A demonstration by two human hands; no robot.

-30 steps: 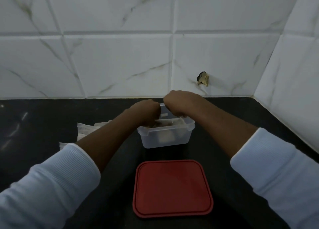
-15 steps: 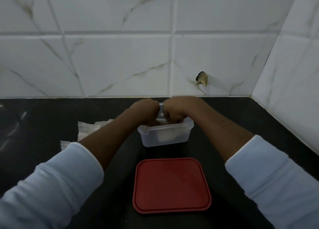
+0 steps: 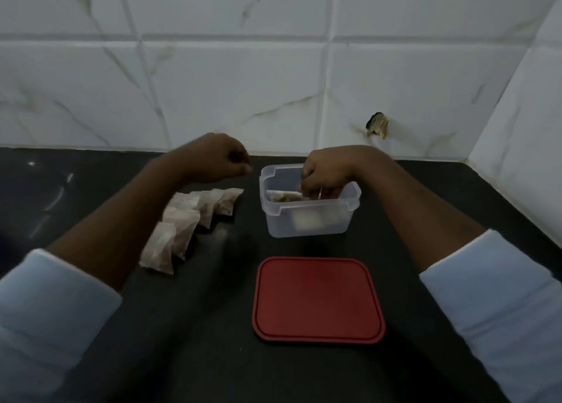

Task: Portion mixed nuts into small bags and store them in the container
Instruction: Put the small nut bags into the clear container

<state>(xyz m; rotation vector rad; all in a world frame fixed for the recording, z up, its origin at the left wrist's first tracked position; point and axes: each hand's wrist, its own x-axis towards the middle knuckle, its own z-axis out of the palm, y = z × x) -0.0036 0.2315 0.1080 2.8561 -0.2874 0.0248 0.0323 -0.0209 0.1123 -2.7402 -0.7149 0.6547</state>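
Because the frame is dim and motion-blurred, the fingertips of the right grip (image 3: 328,174) are hard to make out where they dip into the clear plastic container (image 3: 310,212), and it cannot be told whether the nut bag (image 3: 281,196) lying there is pinched or only touched. Whatever lies lower in the container is seen only as pale shapes through the frosted wall. The nut bag is laid with its long axis running left to right across the container, its right end hidden under the curled fingers and its left end pointing at the left wall. The left grip (image 3: 217,159) is held above the counter (image 3: 188,326), just left of the container, fingers curled into a fist with nothing seen in it. A row of filled small bags (image 3: 185,223) is laid overlapping on the counter, slanting from the near left toward the container and partly covered by the left forearm. A red lid (image 3: 317,299) is laid flat in front of the container, apart from it.
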